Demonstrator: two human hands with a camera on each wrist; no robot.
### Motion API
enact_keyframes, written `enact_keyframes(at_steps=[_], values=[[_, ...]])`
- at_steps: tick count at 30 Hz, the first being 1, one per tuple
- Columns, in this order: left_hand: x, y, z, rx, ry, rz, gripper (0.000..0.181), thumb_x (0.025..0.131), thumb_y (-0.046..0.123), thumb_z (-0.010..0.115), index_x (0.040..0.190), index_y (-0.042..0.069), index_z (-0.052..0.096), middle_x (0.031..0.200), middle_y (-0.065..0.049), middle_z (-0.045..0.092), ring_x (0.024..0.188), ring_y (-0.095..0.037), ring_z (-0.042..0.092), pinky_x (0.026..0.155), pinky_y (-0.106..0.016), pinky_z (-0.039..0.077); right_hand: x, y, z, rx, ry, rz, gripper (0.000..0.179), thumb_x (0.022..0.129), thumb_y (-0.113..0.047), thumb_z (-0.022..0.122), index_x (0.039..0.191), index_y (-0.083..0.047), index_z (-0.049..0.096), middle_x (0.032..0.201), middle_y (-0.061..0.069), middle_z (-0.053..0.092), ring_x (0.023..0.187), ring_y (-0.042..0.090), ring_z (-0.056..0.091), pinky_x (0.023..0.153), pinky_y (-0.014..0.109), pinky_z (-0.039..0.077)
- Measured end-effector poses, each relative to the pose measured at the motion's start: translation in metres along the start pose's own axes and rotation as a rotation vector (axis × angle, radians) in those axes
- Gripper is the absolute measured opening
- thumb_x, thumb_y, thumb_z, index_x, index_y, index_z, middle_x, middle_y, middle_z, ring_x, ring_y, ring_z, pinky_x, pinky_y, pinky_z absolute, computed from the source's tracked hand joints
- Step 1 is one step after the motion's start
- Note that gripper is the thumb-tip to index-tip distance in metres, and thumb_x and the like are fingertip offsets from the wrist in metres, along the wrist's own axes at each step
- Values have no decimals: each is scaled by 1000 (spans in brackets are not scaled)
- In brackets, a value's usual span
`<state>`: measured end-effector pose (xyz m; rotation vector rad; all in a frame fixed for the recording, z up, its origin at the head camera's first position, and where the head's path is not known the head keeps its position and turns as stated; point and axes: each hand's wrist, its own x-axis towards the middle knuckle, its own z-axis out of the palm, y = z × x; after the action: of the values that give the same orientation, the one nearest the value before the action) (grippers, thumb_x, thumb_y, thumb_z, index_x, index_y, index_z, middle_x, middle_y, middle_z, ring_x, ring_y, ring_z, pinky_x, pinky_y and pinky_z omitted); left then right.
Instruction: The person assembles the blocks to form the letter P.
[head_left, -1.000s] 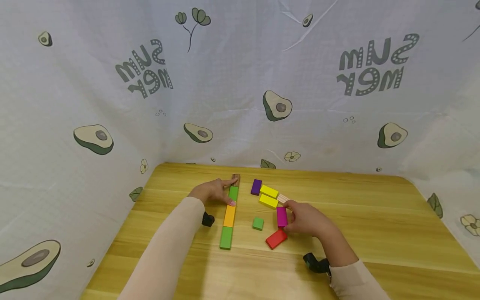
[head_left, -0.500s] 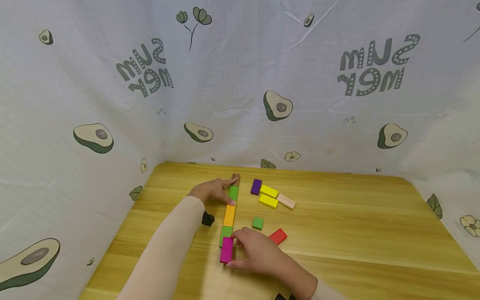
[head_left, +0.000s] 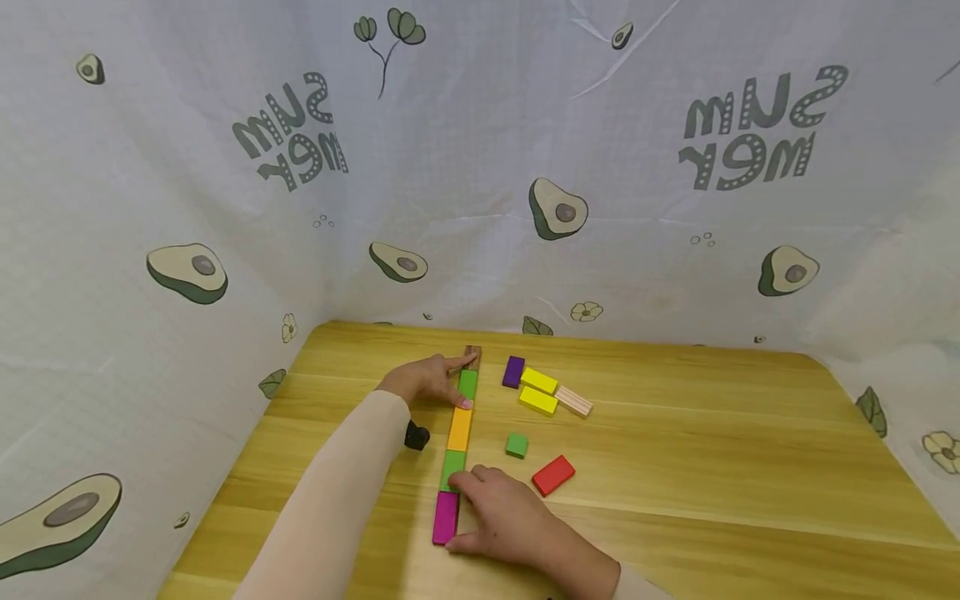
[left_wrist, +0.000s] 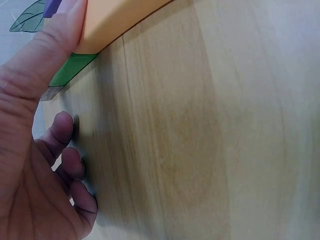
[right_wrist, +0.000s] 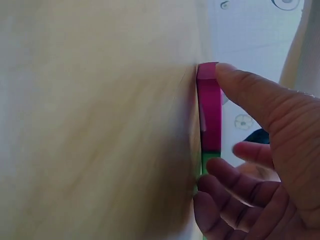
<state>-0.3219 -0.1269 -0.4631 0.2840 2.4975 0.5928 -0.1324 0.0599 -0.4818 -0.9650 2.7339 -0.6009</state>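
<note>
A straight row of blocks lies on the wooden table. From the far end it has a dark brown block (head_left: 472, 353), a green block (head_left: 467, 384), an orange block (head_left: 460, 430), a second green block (head_left: 453, 469) and a magenta block (head_left: 445, 517). My left hand (head_left: 427, 382) rests along the row, index fingertip on the brown block and thumb at the orange block's far end. My right hand (head_left: 510, 517) is beside the near end. Its thumb touches the end of the magenta block (right_wrist: 210, 110), while its index fingertip lies over the neighbouring green block.
Right of the row lie a purple block (head_left: 513, 372), two yellow blocks (head_left: 538, 401), a striped pale wood block (head_left: 573, 401), a small green cube (head_left: 517, 445) and a red block (head_left: 553, 475). A printed cloth (head_left: 480, 167) hangs behind the table (head_left: 712, 467).
My right hand has carried the magenta block from beside the red block leftward to the row's near end and set it down there. The left hand has stayed put.
</note>
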Motion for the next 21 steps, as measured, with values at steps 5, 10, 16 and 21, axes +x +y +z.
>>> enact_keyframes(at_steps=[5,10,16,21], values=[[0,1,-2,4,-8,3,102,76,62,82,158,54,21,169,-17,26,155,-41,27,121,-64,29,2,1,1,-1,-12,-13,61,79,-58,83,125,-23,64,104,-11,61,86,0,50,74,20,49],[0,1,-2,-2,-8,-2,103,76,62,83,158,54,20,169,-17,26,155,-42,27,121,-65,28,3,1,1,23,-41,-13,65,81,-57,81,134,-26,61,110,-9,62,91,2,53,78,23,52],[0,1,-1,-18,-10,-4,104,75,60,84,158,54,21,169,-16,26,154,-42,27,121,-65,28,3,1,1,39,-118,-49,56,89,-56,74,141,-38,59,101,-9,55,84,2,46,71,18,44],[0,0,-1,-26,-5,-7,103,76,59,84,157,55,22,169,-16,26,155,-42,27,121,-65,28,3,1,2,40,-107,-54,53,89,-55,74,137,-35,63,100,-10,54,83,1,45,70,16,42]])
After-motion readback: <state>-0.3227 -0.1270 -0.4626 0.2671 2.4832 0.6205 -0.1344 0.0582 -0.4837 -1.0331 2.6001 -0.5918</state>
